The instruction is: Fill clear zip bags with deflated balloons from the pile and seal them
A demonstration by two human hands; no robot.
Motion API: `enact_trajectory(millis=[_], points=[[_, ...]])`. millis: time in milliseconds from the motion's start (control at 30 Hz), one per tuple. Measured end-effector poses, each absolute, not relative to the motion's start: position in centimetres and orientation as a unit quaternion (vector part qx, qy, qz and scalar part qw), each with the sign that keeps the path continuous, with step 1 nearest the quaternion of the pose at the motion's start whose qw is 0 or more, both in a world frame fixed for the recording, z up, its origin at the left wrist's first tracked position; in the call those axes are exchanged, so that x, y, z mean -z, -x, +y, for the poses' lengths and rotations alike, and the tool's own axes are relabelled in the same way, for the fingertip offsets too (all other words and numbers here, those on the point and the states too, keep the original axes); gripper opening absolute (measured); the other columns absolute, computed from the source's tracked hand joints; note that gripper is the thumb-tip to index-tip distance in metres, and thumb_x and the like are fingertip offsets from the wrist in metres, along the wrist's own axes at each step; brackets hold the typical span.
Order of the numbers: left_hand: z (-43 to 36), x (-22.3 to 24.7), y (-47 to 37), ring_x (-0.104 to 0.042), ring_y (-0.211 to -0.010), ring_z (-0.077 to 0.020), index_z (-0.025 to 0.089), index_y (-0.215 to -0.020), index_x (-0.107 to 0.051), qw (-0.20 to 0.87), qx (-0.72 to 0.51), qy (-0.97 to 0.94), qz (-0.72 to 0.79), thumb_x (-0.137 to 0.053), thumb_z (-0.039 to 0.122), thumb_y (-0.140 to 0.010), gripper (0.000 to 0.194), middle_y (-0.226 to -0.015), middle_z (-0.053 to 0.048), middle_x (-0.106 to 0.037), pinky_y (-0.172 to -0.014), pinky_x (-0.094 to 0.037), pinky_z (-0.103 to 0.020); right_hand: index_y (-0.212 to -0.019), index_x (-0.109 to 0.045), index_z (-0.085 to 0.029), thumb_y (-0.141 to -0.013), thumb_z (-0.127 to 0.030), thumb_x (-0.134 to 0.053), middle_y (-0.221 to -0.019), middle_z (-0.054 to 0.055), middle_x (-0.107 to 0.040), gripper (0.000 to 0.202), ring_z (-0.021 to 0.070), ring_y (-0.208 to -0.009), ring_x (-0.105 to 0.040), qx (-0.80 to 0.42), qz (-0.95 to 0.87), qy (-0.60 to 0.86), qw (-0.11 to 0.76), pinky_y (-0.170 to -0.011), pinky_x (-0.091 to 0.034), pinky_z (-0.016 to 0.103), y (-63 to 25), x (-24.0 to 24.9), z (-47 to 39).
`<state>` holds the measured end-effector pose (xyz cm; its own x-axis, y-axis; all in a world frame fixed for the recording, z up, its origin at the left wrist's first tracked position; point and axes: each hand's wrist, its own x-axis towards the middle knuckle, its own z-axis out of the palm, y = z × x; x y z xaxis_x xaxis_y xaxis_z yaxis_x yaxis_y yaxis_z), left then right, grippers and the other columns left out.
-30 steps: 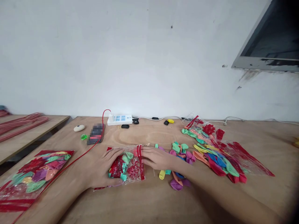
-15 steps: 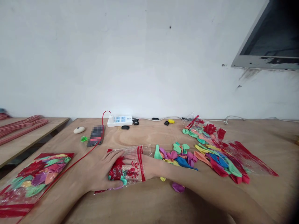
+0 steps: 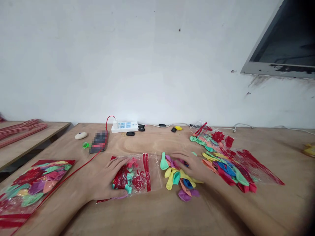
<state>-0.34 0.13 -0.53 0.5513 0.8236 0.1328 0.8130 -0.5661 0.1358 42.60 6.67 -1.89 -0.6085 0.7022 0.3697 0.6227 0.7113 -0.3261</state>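
Wooden table [image 3: 137, 218], loose balloons [image 3: 176, 178] beside a clear bag [image 3: 140, 173], well in from its far edge.
Left hand [image 3: 104, 180] spread on the bag, unclenched; right hand [image 3: 194, 165] arched over the balloons, any grasp hidden.

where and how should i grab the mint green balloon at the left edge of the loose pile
Best to pinch the mint green balloon by its narrow far end, coming from above and the far side. That end points away from you and looks free, while the wider near end lies close to a yellow balloon and the right hand is over the pile beyond.
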Motion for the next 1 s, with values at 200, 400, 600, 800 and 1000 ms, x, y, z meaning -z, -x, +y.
enact_trajectory(millis=[200,400,600,800,1000], points=[[0.1,0.4,0.5,-0.056,-0.135,-0.0439,0.023,-0.161,-0.041,0.013,-0.08,-0.88,0.467,-0.08,0.072,-0.076,0.105,-0.155,-0.015,-0.056,-0.114,-0.045,-0.055,-0.135,-0.067,-0.019,-0.106,-0.041,-0.05,-0.138,0.014,-0.068,0.04,0.0342,-0.131,-0.06,0.043,-0.83,0.483,0.274,-0.113,-0.048,0.058,-49.0,4.3,9.2],[0.4,1.4,1.1,-0.055,-0.137,-0.0415,0.027,-0.165,-0.033,0.013,-0.086,-0.887,0.454,-0.075,0.076,-0.081,0.106,-0.163,-0.012,-0.049,-0.114,-0.046,-0.052,-0.128,-0.073,-0.024,-0.108,-0.044,-0.05,-0.135,0.011,-0.069,0.037,0.0306,-0.128,-0.061,-0.004,-0.837,0.476,0.27,-0.111,-0.049,0.053,-49.8,4.3,9.6],[0.6,2.1,1.3,-0.052,-0.141,-0.042,0.028,-0.165,-0.032,0.026,-0.097,-0.888,0.449,-0.073,0.078,-0.081,0.106,-0.165,-0.012,-0.046,-0.117,-0.044,-0.054,-0.123,-0.079,-0.03,-0.103,-0.058,-0.057,-0.143,0.012,-0.064,0.04,0.0358,-0.13,-0.06,-0.01,-0.839,0.488,0.242,-0.11,-0.047,0.057,-48.6,5.7,9.2],[0.4,1.3,0.8,-0.055,-0.137,-0.0432,0.025,-0.164,-0.036,0.039,-0.091,-0.883,0.46,-0.076,0.075,-0.079,0.106,-0.161,-0.015,-0.05,-0.115,-0.045,-0.057,-0.094,-0.083,-0.026,-0.097,-0.064,-0.063,-0.131,0.012,-0.07,0.044,0.036,-0.125,-0.063,-0.108,-0.791,0.496,0.342,-0.112,-0.047,0.056,-48.3,5.2,9.4],[-0.1,0.2,0.3,-0.06,-0.127,-0.0418,0.026,-0.159,-0.044,-0.005,-0.089,-0.879,0.468,-0.076,0.076,-0.078,0.1,-0.145,-0.014,-0.062,-0.108,-0.049,-0.053,-0.095,-0.081,-0.023,-0.087,-0.07,-0.073,-0.099,0.008,-0.079,0.048,0.028,-0.092,-0.074,-0.347,-0.584,0.528,0.51,-0.079,-0.062,0.036,-47.2,4.7,9.1]])
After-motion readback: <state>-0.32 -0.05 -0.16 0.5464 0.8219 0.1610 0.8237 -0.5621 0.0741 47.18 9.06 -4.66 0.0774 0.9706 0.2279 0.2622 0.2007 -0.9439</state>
